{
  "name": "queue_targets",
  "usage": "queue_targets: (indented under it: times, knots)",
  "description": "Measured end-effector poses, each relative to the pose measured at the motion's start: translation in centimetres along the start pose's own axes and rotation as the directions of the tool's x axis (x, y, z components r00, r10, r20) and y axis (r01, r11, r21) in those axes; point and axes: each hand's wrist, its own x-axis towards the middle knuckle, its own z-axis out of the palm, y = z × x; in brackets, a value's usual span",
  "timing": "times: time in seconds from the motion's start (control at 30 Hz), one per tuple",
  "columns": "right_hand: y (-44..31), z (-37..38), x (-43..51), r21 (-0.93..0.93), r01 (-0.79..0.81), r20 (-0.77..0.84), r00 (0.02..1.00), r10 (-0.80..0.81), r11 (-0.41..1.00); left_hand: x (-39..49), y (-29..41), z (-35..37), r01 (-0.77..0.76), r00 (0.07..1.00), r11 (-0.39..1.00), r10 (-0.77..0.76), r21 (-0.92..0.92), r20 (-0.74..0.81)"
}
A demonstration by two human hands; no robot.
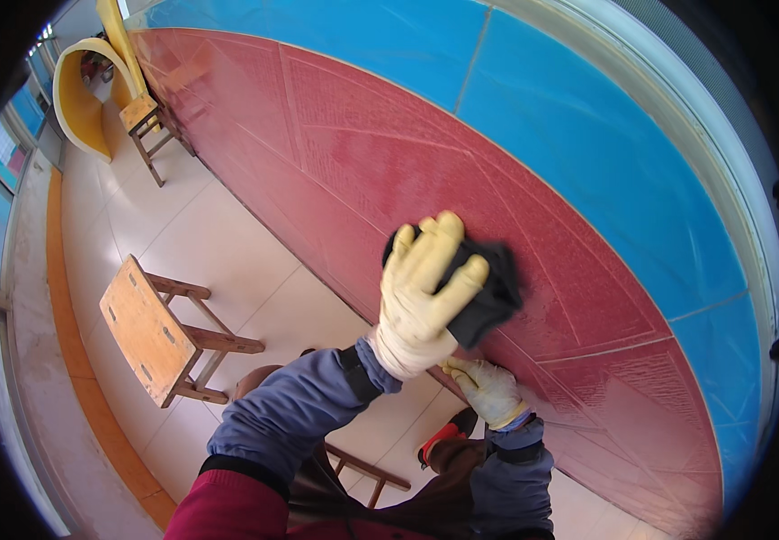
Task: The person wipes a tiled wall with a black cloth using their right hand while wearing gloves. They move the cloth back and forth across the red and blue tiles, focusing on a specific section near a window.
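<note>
My left hand (pixel 420 300), in a cream work glove, presses a crumpled black cloth (pixel 491 297) flat against a red tiled wall (pixel 376 155). Its fingers are spread over the cloth, whose right edge is blurred. Below it is my right hand (pixel 491 391), also gloved, close to the wall's lower part. The right fingers are bent, and part of them is hidden, so I cannot tell whether they hold anything. Pale streaks and hatch-like marks cover the red tiles around the cloth.
Blue tiles (pixel 605 155) border the red area above. A wooden stool (pixel 150 331) stands on the tiled floor (pixel 241 250) to the left, with another stool (pixel 140 111) farther off beside a curved yellow object (pixel 69 101). A wooden stool rung (pixel 376 466) shows beneath me, near my red shoe (pixel 440 439).
</note>
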Motion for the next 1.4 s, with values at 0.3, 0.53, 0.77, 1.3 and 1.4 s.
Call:
queue_targets:
  times: [0.3,0.53,0.77,1.3,1.4]
  knots:
    - [0.5,0.5,0.3,-0.145,0.098,-0.047,0.993,-0.106,0.985,-2.0,0.7,1.0,0.024,0.999,0.998,-0.025,-0.059,-0.024]
    - [0.9,0.8,-0.1,-0.244,-0.113,0.088,0.986,0.138,0.963,-1.9,1.9,1.0,-0.115,0.992,0.992,0.118,-0.057,0.052]
    - [0.0,0.2,0.3,0.062,-0.001,-0.008,1.0,0.001,0.998,-0.2,0.0,-0.2,-0.02,0.999,1.0,0.02,0.0,0.033]
    - [-0.4,0.4,0.6,-0.171,-0.115,0.054,0.991,0.126,0.979,-0.9,1.3,0.1,-0.118,0.991,0.992,0.12,-0.035,0.059]
    - [-0.7,0.0,0.5,-0.028,-0.161,0.048,0.986,0.162,0.987,-0.7,1.2,-0.2,-0.068,0.996,0.997,0.069,-0.026,0.064]
